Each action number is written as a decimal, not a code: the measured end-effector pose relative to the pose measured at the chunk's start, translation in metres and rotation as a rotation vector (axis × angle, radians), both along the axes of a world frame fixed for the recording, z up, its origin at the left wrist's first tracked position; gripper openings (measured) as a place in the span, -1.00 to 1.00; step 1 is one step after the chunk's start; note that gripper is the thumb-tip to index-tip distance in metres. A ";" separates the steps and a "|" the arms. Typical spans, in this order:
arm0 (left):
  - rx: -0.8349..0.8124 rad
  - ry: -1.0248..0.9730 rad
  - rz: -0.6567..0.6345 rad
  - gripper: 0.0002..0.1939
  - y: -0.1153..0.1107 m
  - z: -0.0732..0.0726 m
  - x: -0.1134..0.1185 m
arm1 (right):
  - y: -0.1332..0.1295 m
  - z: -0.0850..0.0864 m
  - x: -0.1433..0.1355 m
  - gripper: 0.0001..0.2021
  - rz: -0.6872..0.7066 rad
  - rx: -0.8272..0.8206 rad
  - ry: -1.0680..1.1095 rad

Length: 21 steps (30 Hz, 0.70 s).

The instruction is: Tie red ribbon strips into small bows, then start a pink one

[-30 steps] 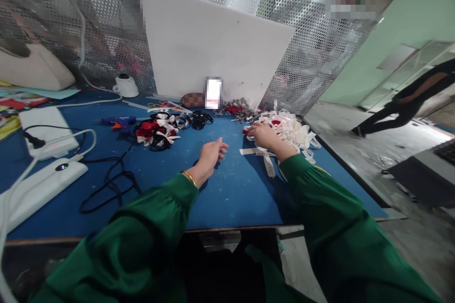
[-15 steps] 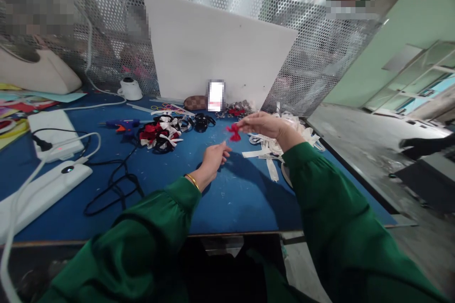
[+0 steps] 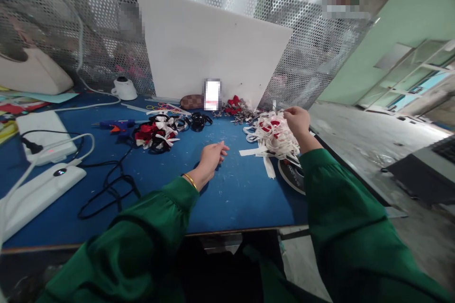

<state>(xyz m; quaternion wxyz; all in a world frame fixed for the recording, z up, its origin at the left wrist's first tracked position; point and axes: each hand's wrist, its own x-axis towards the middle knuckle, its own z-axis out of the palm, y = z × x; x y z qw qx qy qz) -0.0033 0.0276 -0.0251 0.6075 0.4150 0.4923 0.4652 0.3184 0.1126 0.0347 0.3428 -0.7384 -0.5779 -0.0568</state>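
My right hand (image 3: 298, 123), fingertips nearly together, any hold unclear, reaches beside tangled white fabric ribbons (image 3: 282, 142); lifting one likely calls for untangling.

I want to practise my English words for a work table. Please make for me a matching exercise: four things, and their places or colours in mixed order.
1. Glue gun
2. Phone
3. Bangle
4. Right hand

A. Gold, on the wrist of the left hand
B. At the pile of white ribbons
C. Blue and orange
D. Upright before the white board

Pairs: 1-C, 2-D, 3-A, 4-B
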 end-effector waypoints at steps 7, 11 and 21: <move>0.013 0.002 -0.007 -0.68 -0.001 0.002 -0.002 | -0.002 -0.006 0.005 -0.74 0.032 -0.210 -0.164; 0.005 0.006 -0.003 -0.68 0.001 0.001 -0.003 | 0.012 -0.019 -0.003 -0.69 0.043 -0.349 -0.182; -0.017 -0.004 -0.015 -0.70 0.002 0.003 -0.003 | 0.016 -0.005 0.000 -0.32 -0.100 -0.144 -0.035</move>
